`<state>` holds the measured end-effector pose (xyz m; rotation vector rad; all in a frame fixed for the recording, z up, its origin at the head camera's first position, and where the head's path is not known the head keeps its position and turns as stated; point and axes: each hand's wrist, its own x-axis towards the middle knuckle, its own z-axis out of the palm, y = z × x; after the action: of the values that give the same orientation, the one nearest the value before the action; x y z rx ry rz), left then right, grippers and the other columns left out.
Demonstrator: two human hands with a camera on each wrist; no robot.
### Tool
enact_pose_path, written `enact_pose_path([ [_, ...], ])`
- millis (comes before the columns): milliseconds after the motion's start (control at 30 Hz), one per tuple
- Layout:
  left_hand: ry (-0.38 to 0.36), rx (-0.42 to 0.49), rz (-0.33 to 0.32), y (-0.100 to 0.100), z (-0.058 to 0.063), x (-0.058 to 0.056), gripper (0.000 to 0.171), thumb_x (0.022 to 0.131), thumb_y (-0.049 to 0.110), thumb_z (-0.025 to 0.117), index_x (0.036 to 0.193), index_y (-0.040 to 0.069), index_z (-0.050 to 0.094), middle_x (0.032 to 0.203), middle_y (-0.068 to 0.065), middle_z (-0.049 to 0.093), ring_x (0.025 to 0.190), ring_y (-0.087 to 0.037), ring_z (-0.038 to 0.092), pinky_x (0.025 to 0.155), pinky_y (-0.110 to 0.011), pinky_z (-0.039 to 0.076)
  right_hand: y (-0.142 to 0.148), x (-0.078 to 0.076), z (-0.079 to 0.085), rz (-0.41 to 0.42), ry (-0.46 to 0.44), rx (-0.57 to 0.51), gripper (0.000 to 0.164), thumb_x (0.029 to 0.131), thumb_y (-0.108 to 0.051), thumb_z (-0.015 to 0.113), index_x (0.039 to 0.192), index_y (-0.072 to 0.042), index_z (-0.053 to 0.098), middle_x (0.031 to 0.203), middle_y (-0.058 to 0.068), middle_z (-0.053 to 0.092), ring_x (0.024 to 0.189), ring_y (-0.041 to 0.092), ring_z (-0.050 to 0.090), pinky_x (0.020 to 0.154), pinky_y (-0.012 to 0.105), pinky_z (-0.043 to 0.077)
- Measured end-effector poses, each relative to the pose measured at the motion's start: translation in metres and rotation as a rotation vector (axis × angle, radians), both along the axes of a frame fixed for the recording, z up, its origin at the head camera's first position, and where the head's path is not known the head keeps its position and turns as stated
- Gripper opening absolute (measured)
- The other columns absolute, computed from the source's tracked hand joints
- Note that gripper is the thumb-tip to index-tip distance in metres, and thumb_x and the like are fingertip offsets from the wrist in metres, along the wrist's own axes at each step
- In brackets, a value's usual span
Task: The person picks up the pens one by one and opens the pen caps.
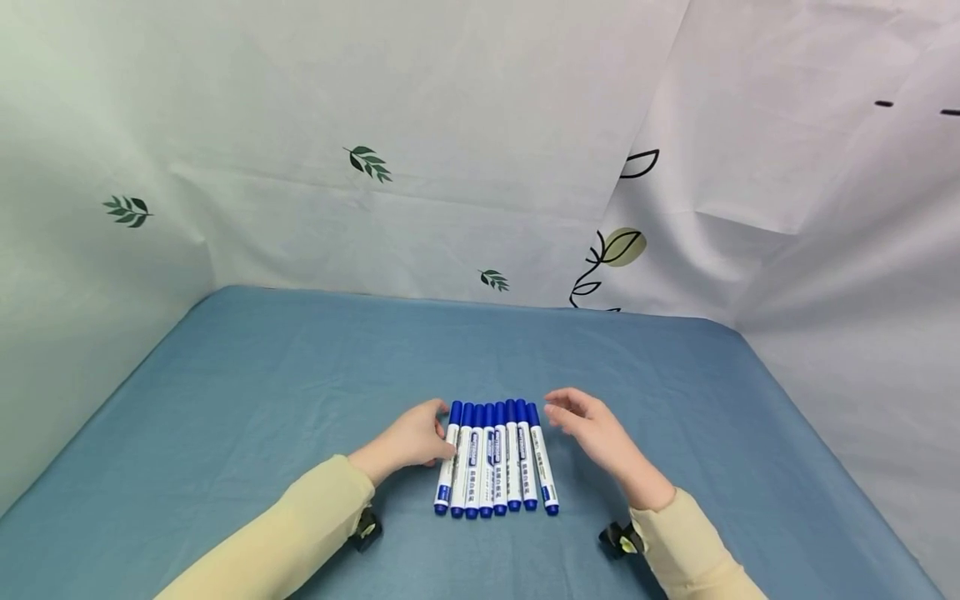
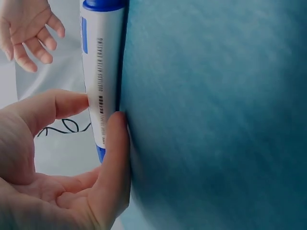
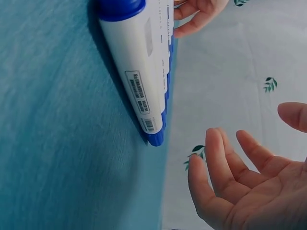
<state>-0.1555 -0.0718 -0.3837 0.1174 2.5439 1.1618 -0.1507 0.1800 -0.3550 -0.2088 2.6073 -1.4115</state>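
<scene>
Sleeves: two pale yellow sleeves [image 1: 277, 525] enter from the lower edge, one at each side.
Wrist devices: small black devices [image 1: 366, 530] are seen at both wrists.
Desk: a blue cloth covers the desk [image 1: 300, 358], and its surface is slightly wrinkled.
Row of markers: eight white markers [image 1: 487, 467] lie side by side on the desk, between the two hands; their blue caps point away from the person, and their short blue ends point toward the person.
Left hand: the left hand [image 1: 408, 435] pinches the leftmost marker [image 1: 445, 475], which is between the thumb and a finger and lies on the desk.
Right hand: the right hand [image 1: 592, 425] is released, with its fingers loosely bent; it is just beside the cap of the rightmost marker [image 1: 542, 458], apart from it.
Rightmost marker: its near end turns outward, so a narrow gap opens to its neighbour; a barcode is visible on it in the right wrist view.
Backdrop: behind the desk hangs a whitish fabric [image 1: 465, 100] with folds, green leaf prints [image 1: 367, 163] and black line drawings [image 1: 588, 275].
</scene>
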Motion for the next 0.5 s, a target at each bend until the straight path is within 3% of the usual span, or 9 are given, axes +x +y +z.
enact_pose_path([
  [300,0.015,-0.108,-0.047,0.0062,0.0029,-0.0002,0.067,0.077,0.007,0.07,0.135,-0.006,0.038,0.072,-0.006,0.055,0.051,-0.014,0.051,0.049,-0.027,0.043,0.0004,-0.0033,0.0012,0.028,-0.093,-0.133,0.04,0.099,-0.025,0.049,0.125,0.004,0.052,0.116,0.02,0.061,0.104,0.028,0.061,0.095,0.046,0.047],
  [500,0.04,-0.096,-0.048,0.0019,0.0008,0.0007,0.062,0.076,0.005,0.07,0.131,-0.007,0.043,0.072,-0.007,0.052,0.053,-0.014,0.047,0.05,-0.027,0.039,-0.0021,-0.0044,0.0021,0.043,-0.111,-0.167,0.039,0.099,-0.025,0.047,0.122,0.007,0.052,0.115,0.023,0.06,0.103,0.028,0.062,0.094,0.044,0.047],
])
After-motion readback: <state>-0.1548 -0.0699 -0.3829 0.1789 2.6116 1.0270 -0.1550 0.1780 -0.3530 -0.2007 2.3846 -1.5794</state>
